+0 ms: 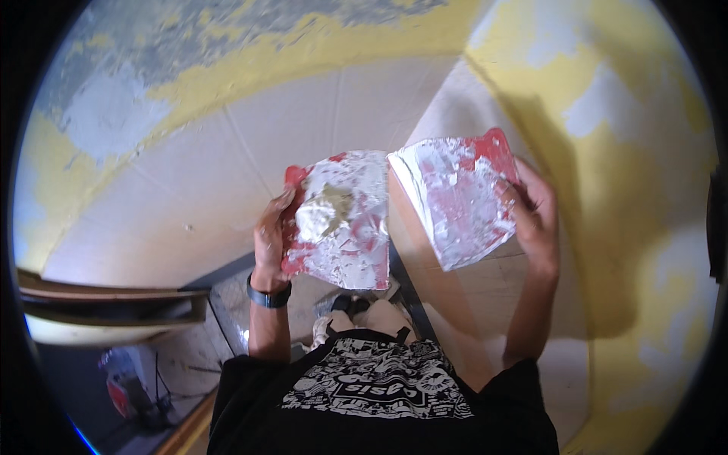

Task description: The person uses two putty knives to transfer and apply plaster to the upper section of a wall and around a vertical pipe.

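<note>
My left hand (pixel 268 239) is closed round the outer edge of a red putty spreader (pixel 364 254), its thumb on the upper face. White putty is smeared over that face, and a thick lump of putty (pixel 322 212) sits near the thumb. In my right hand (pixel 537 220) is a second red putty spreader (pixel 464 201), tilted, with white smears and a pale strip along its left edge. The two spreaders are held side by side in front of my chest. Their upper inner corners come close together; I cannot tell whether they touch.
A wall with patchy yellow paint (pixel 303 72) and white-grey patches curves across the back. Another patchy yellow wall (pixel 637 250) stands at the right, meeting the first in a corner. Pale tiling (pixel 205 174) covers the lower wall. A shelf-like ledge (pixel 114 311) juts in at the left.
</note>
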Available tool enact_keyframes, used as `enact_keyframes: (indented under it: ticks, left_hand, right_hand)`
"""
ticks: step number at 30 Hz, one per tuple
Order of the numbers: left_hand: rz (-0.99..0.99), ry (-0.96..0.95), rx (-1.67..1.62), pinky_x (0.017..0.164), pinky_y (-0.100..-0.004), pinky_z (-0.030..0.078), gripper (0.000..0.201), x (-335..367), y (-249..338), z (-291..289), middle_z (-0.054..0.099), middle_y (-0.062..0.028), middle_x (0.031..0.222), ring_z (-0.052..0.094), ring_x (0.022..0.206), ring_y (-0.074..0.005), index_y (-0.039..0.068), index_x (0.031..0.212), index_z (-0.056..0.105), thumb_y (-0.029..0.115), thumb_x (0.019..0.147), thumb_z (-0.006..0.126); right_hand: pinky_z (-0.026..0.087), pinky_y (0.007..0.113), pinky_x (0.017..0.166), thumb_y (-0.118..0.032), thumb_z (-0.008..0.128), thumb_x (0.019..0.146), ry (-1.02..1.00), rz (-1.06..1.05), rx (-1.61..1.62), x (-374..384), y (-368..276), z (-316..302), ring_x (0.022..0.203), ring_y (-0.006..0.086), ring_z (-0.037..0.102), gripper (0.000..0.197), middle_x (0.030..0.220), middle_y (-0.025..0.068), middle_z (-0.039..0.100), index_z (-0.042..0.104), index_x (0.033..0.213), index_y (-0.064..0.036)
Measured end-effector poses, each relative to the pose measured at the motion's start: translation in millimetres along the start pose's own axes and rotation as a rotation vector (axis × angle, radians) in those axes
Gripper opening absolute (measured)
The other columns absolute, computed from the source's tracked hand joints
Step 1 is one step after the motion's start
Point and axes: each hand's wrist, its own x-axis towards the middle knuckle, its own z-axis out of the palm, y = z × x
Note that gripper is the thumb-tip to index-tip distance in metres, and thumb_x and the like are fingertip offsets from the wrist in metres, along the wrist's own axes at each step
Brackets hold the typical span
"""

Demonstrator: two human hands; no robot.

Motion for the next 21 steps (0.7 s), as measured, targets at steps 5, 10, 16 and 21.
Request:
enact_keyframes:
  ticks: [5,10,16,21]
  left_hand:
    - [-0.037,-0.062,-0.073,0.088,-0.0321,0.052,0.026,13.7,-2.1,-22.0,0.068,-0.0078,0.106,0.065,0.096,-0.0172,0.002,0.112,0.063,0.022,0.098,0.055]
    - [-0.058,-0.032,-0.101,0.081,-0.0368,0.057,0.034,-24.6,7.1,18.3,0.069,-0.0119,0.111,0.068,0.092,-0.0221,0.000,0.119,0.061,0.025,0.099,0.050]
    - [0.036,0.214,-0.064,0.075,-0.0365,0.059,0.045,-46.7,-7.9,68.6,0.069,-0.0113,0.111,0.069,0.093,-0.0228,0.003,0.124,0.059,0.038,0.099,0.045]
    - [0.088,0.309,-0.114,0.072,-0.0364,0.059,0.043,-60.6,-5.9,81.5,0.068,-0.0100,0.112,0.069,0.092,-0.0229,0.004,0.123,0.059,0.037,0.099,0.046]
  right_hand:
    - [0.042,0.018,0.066,-0.002,0.059,0.094,-0.356,0.005,-0.160,59.1,-4.6,7.2,0.076,0.0013,0.051,0.035,0.094,-0.0019,0.064,0.058,0.128,0.0050]
    - [0.041,0.018,0.063,-0.003,0.061,0.093,-0.557,0.119,-0.117,70.1,-27.3,-2.1,0.075,0.0005,0.050,0.034,0.091,-0.0040,0.063,0.059,0.126,0.0050]
    - [0.040,0.019,0.059,-0.006,0.063,0.092,-0.549,0.433,0.292,67.1,25.4,-4.4,0.070,0.0011,0.053,0.036,0.090,-0.0008,0.067,0.060,0.126,0.0059]
    - [0.037,0.018,0.058,-0.008,0.063,0.093,-0.430,0.279,0.297,83.9,11.1,9.6,0.070,0.0005,0.051,0.039,0.089,-0.0014,0.066,0.058,0.129,0.0065]
